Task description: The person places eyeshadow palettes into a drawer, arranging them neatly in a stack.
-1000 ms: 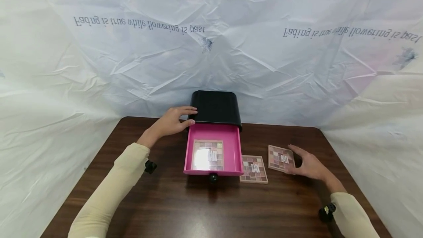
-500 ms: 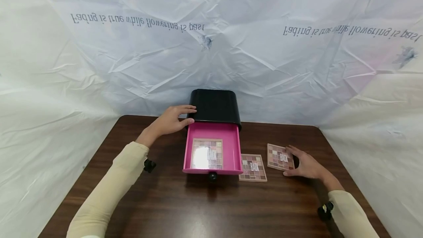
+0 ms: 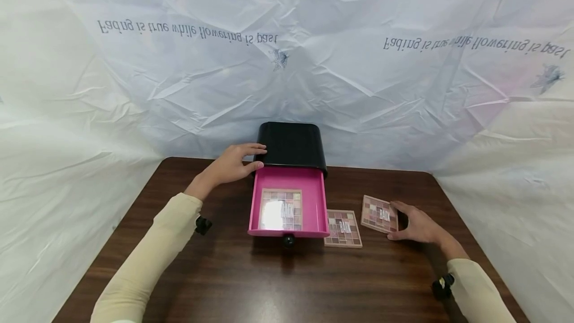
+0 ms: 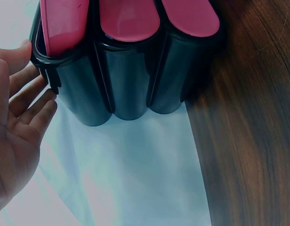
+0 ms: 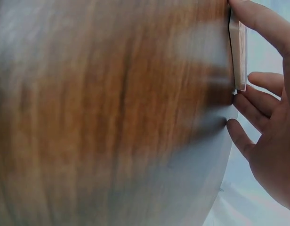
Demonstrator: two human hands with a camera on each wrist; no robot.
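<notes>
"Palette [image 3: 379, 214] under the right hand [image 3: 418, 224]: where does it sit, and how is it held?"

"Toward the right side of the dark wooden table [image 3: 287, 288]. Thumb and fingers grip it by its right end, the thumb at the near edge and the fingertips at the far corner, so the spread is about as broad as that end."

"Is it raised?"

"I cannot tell whether it is clear of the wood."

"And the left hand [image 3: 230, 164]?"

"Nothing in its grasp. Its fingers lie fairly straight on the left side of the black case [image 3: 293, 144], thumb set apart from them near the front edge."

"Does every view agree?"

"Each adds something. From the right wrist, the gripped palette appears edge-on, a thin pale slab beside the fingers; only the head view shows its lid, lettered BACK. From the left wrist, the case turns out to have three rounded black sections, each with pink in it, whereas from above just one drawer shows."

"What is in that drawer?"

"The pink drawer [image 3: 315, 203] is pulled out toward the person, black knob [image 3: 289, 240] in front. A second palette [image 3: 292, 211] lies flat in its left part, with glare over some of the lid."

"Any others?"

"A third palette [image 3: 344, 228] lies on the table, just beside the drawer's front right corner."
</notes>
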